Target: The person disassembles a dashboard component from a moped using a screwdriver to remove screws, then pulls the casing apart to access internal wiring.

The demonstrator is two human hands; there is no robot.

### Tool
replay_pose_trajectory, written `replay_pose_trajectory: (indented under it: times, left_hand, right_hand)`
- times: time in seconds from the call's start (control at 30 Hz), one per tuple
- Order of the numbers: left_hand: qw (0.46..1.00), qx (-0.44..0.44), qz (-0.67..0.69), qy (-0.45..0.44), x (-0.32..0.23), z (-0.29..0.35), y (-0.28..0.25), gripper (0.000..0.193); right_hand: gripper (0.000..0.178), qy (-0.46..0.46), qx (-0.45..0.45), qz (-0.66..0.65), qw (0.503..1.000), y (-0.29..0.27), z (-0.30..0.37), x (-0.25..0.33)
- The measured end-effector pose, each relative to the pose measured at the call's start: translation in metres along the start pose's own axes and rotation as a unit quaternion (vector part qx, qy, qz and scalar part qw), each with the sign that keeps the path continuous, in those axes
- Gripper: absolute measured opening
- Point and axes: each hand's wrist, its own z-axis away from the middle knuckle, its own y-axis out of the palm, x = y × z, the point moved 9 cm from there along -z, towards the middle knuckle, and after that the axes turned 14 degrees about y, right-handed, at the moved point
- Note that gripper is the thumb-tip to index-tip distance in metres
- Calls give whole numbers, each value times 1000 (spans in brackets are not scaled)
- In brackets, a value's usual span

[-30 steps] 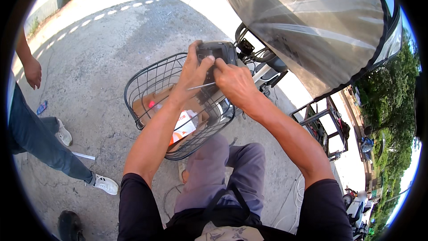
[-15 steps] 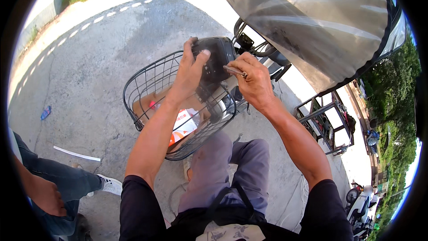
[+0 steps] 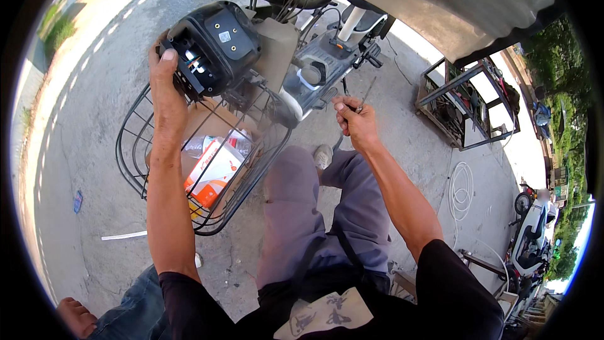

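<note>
My left hand [image 3: 167, 69] grips the outer edge of a black plastic headlamp housing [image 3: 239, 56] on the front of an electric scooter [image 3: 327, 56]. The thumb lies on its rim, and the open side shows some light-coloured parts inside. My right hand [image 3: 357, 124] is closed around a thin metal tool [image 3: 370, 93], held away from the housing with its slim shaft pointing up. Below the housing, a black wire basket [image 3: 139, 170] holds an orange and white carton [image 3: 214, 173], a clear plastic bottle [image 3: 196, 145] and cardboard.
A dark canopy [image 3: 440, 0] overhangs the upper right. Beyond my right arm stands a metal rack [image 3: 469, 104] with items on it, near a coiled white hose [image 3: 461, 192]. Another person's hand [image 3: 77, 317] shows at lower left. Parked scooters [image 3: 531, 233] stand far right.
The housing has tilted and shifted left in view, showing its open side. My left hand has gone to its outer edge. My right hand has drawn back from it with the tool.
</note>
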Motion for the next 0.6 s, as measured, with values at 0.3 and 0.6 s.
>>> replay_pose_trajectory:
  times: [0.3,0.6]
  left_hand:
    - [999,-15,42,-19,20,-2,-15,75]
    - [990,-73,-8,-117,31,23,-55,84]
  right_hand:
    - [15,31,-83,80,993,-12,-157,-133]
    - [16,-7,-200,241,949,-4,-227,-162]
